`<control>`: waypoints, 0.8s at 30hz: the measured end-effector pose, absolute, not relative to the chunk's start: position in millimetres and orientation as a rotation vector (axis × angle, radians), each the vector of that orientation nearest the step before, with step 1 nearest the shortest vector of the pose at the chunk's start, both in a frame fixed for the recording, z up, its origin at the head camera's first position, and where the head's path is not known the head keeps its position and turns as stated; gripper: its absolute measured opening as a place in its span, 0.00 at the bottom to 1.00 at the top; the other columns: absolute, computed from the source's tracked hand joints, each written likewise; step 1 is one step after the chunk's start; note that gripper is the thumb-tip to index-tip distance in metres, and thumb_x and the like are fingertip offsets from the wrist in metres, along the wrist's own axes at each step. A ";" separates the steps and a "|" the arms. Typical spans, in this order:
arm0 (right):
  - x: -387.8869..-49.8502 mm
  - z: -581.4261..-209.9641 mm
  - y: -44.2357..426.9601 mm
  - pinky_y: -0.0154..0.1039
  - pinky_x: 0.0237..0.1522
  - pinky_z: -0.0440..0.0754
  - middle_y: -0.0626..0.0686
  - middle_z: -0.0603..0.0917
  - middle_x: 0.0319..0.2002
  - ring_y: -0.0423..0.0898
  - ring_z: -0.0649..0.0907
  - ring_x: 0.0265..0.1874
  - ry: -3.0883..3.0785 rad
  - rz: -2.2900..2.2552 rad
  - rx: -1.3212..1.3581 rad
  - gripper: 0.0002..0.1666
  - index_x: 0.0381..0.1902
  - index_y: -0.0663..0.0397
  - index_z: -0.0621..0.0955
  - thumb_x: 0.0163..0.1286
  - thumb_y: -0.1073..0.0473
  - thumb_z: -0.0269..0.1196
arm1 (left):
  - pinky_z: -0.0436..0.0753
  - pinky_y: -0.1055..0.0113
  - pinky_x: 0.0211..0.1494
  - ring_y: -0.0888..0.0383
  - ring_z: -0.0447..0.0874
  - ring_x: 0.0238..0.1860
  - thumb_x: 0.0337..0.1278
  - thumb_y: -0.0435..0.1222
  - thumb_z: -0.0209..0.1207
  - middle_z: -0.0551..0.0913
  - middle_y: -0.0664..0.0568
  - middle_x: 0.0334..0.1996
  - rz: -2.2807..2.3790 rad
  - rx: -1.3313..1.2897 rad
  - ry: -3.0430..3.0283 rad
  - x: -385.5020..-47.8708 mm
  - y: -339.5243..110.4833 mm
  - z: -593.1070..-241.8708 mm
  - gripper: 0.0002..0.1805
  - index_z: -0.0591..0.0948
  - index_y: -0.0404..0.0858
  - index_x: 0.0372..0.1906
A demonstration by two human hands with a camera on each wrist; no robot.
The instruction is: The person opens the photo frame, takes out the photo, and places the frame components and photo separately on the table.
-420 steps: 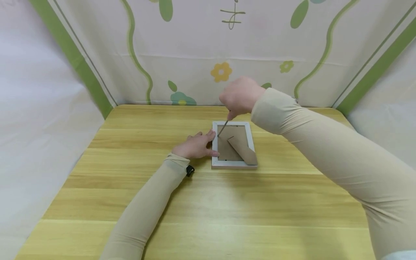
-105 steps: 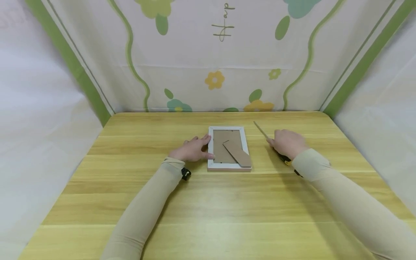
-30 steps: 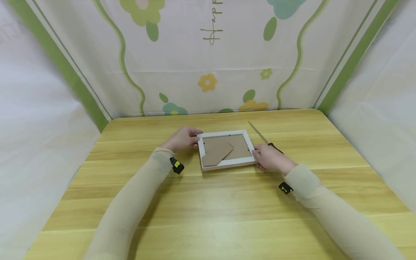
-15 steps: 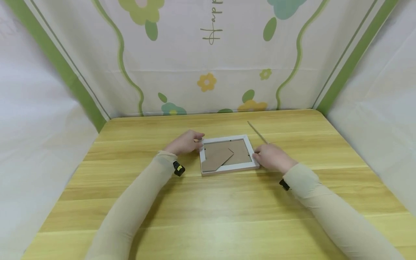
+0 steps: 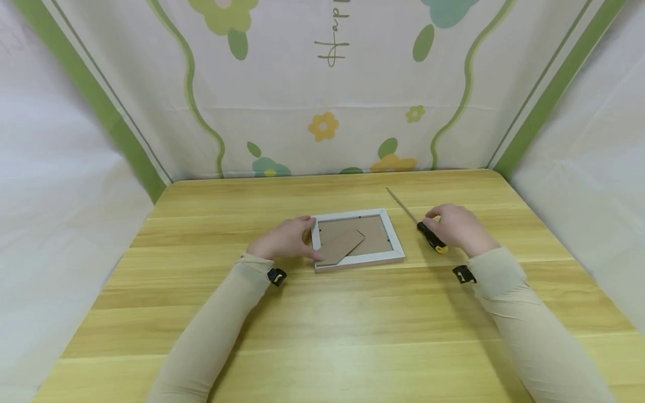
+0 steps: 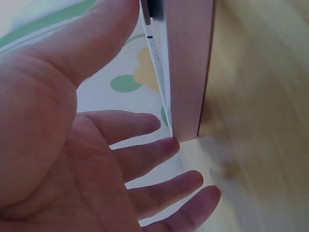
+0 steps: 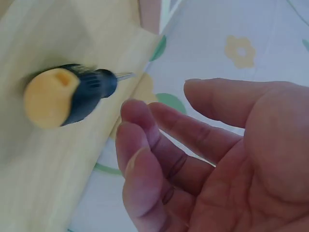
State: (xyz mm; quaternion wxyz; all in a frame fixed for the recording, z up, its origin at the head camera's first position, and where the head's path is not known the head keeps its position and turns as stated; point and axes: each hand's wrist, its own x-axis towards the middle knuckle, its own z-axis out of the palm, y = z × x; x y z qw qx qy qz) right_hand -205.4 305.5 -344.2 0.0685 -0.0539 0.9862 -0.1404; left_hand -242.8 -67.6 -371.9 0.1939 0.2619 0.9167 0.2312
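The frame (image 5: 363, 224) is lying back-up on the table (image 5: 322, 336), left hand (image 5: 284, 239) steadying its left side, fingers spread; right hand (image 5: 459, 226), empty, fingers parted, is hovering beside the screwdriver (image 5: 428, 235), apparently fetching it, needing a handle grip.

the worktop (image 5: 322, 324) shows smooth wood grain with a soft sheen, while the picture frame (image 5: 373, 259) looks like smooth, matt painted wood around a matt fibreboard backing (image 5: 378, 232). the screwdriver's metal shaft (image 5: 402, 205) meets a plastic-looking handle (image 5: 432, 238); the creased backdrop (image 5: 282, 84) and the sleeves (image 5: 529, 313) look like matt cloth.
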 end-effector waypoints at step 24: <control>-206.3 -379.7 314.3 0.64 0.50 0.75 0.70 0.80 0.55 0.69 0.79 0.51 2.967 -0.418 -0.120 0.26 0.57 0.69 0.80 0.73 0.52 0.58 | 0.53 0.41 0.73 0.34 0.41 0.76 0.39 0.61 0.74 0.37 0.44 0.79 0.369 0.780 2.600 -231.8 -66.1 -376.8 0.68 0.47 0.38 0.79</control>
